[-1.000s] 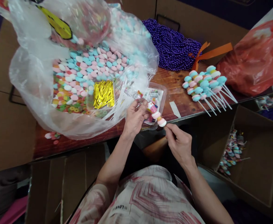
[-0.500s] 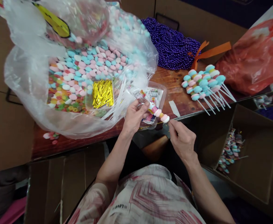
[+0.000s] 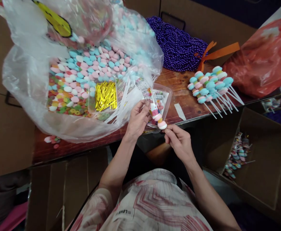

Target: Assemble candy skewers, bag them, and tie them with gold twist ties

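Observation:
My left hand (image 3: 138,121) pinches a clear printed plastic wrapper (image 3: 143,86) over the front edge of the table. A candy skewer (image 3: 160,120) of pink, white and orange sweets sits partly inside the wrapper, its white end sweet lowest. The fingers of my right hand (image 3: 180,141) are closed at that lower end; the stick is mostly hidden by them. Behind my hands lies a clear plastic tray (image 3: 169,96) with printed wrappers. Gold twist ties (image 3: 106,96) fill a clear box to the left, beside several white sticks (image 3: 124,96).
A large clear bag (image 3: 22,93) holds loose candies (image 3: 92,64). Finished-looking candy skewers (image 3: 210,84) lie at the table's right. Purple beads (image 3: 176,45) and a red bag (image 3: 258,64) stand behind. A cardboard box (image 3: 262,154) below right contains wrapped skewers (image 3: 237,155).
The candy skewer has swung to a steeper angle, its lower end moving left and down. My right hand has moved left with it, and more of the wrapper's upper part now shows.

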Demonstrator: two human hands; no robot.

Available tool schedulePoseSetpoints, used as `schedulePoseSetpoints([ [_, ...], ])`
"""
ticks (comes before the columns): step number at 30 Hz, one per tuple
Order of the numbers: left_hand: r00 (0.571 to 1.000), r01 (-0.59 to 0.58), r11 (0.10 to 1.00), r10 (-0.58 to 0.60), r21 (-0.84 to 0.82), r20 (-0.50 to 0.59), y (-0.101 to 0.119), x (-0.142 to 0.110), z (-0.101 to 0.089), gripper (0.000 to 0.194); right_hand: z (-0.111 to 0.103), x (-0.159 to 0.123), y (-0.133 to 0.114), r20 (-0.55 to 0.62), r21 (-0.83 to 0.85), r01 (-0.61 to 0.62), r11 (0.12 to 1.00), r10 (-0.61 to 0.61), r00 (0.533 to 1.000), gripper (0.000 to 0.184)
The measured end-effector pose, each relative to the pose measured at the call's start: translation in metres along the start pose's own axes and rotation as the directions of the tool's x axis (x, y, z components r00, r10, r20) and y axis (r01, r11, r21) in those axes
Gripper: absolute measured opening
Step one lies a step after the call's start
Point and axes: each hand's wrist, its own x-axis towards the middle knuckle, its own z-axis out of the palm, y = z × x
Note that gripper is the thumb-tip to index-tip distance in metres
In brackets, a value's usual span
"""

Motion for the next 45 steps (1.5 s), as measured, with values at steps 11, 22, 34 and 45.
schedulePoseSetpoints([
  [11,0.999,0.024,0.997,-0.021,0.072,-0.037,-0.006,-0.003,0.005,0.041,0.011,0.006,-0.008,-0.067,-0.126,0.097,0.987,-0.106,0.992,0.022],
  [22,0.999,0.024,0.999,-0.025,-0.036,-0.039,-0.003,0.001,-0.001,0.031,0.004,0.009,-0.006,-0.012,0.079,-0.045,0.996,0.046,0.999,0.019],
  [34,0.999,0.000,0.998,-0.004,-0.063,-0.053,-0.005,-0.005,0.005,0.024,0.004,0.015,-0.007,0.363,0.609,-0.461,0.646,0.289,0.886,0.024],
  [45,0.999,-0.021,0.996,0.017,-0.087,-0.047,-0.008,-0.007,0.007,0.027,0.015,0.002,-0.009,-0.087,-0.065,-0.021,0.998,0.015,0.996,0.024],
])
